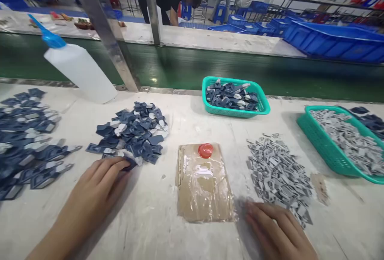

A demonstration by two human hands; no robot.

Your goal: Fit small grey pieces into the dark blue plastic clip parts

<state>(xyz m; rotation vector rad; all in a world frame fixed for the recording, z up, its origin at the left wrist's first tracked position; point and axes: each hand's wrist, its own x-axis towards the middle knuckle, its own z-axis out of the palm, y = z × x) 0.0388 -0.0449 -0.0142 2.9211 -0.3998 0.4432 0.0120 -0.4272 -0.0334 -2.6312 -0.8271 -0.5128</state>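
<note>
Right hand: the right hand (280,232) lies flat and loose on the table (150,220), grasping nothing, fingertips at the near edge of the grey pieces (277,174).
Left hand: the left hand (96,190) reaches out, fingertips pressing on a dark blue piece (129,163) at the edge of the blue pile (133,130); nothing lifted.
Centre: a taped cardboard pad (204,188) lies between both hands, red cap (205,150) on it.
Behind: a green basket (235,112), a white bottle (79,72).

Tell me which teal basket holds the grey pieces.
The teal basket at the right edge holds the grey pieces. The smaller basket in the middle, by the green belt, holds dark blue parts.
</note>
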